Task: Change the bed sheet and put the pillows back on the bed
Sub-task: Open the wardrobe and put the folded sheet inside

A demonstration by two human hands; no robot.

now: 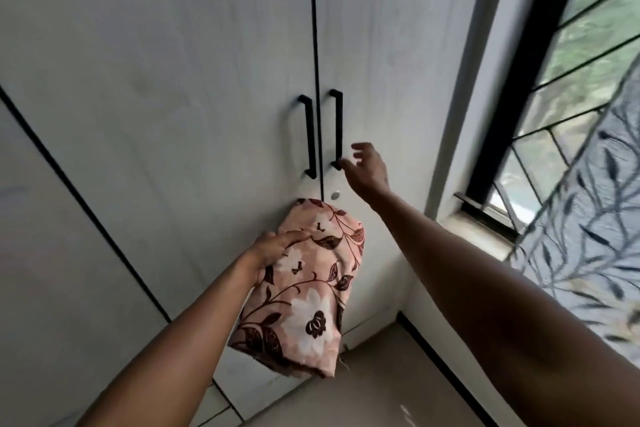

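Note:
A folded pink bed sheet (308,291) with brown and white flowers hangs in front of the white wardrobe doors. My left hand (273,250) grips its left edge, fingers laid over the top of the fold. My right hand (367,170) is stretched out with loose, spread fingers just beside the lower end of the right black door handle (337,128); it holds nothing. Neither the bed nor any pillow is in view.
The white wardrobe (173,80) has two shut doors with a left black handle (309,135) and a small round lock (335,195). On the right a window (571,80) with black bars and a leaf-patterned curtain (588,218). Light floor (381,392) below.

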